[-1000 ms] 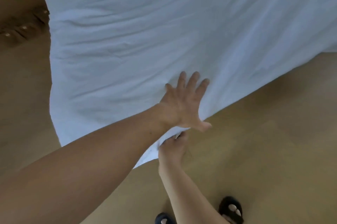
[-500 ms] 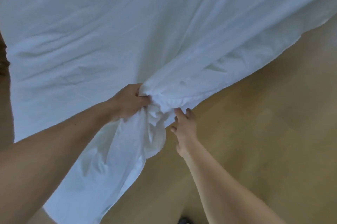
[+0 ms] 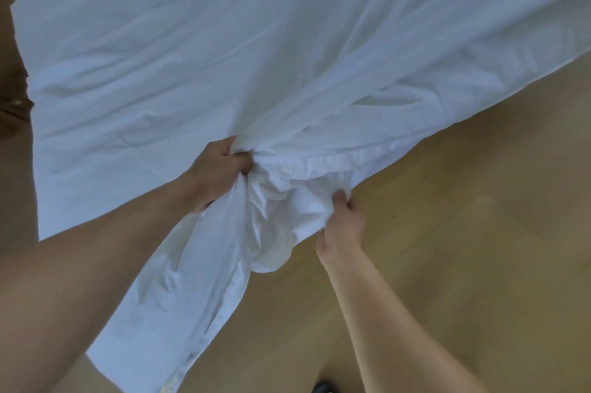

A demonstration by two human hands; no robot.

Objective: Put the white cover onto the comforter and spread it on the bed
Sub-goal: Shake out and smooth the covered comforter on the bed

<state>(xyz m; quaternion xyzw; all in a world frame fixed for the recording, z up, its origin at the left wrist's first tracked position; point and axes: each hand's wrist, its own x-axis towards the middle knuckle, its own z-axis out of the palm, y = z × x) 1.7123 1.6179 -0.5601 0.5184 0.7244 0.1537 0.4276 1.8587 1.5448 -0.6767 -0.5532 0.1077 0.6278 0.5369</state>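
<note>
Left grip: the left hand (image 3: 220, 176) is clenched round a gathered fistful of the white cover (image 3: 256, 57), with folds fanning out from the fist.
Right grip: the right hand (image 3: 342, 229) pinches the lower edge of the bunch from below, fingers curled up into the cloth.
Change: a second ago the left hand lay flat with spread fingers on the smooth cover. Half a second ago it had gathered cloth while the right hand's fingers were only touching the edge. Now both hands hold.
Between the hands: a puffed, rougher white layer (image 3: 307, 207) bulges out at the edge. It is probably the comforter showing at the cover's opening, though the seam is hard to read.
Hanging flap: a smooth length of cover (image 3: 179, 296) drops from the left fist towards the floor (image 3: 447, 264).
Where the cover lies: most of it is spread wide across the upper view, wrinkled, presumably over the bed, which is hidden beneath it.
Floor: pale wood, with the toe of a dark shoe (image 3: 321, 388) at the bottom edge.
Meaning for the task: smoothing has given way to working this edge, likely tucking the filling in or pulling the cover over it. The spread is not finished while this part stays bunched.
</note>
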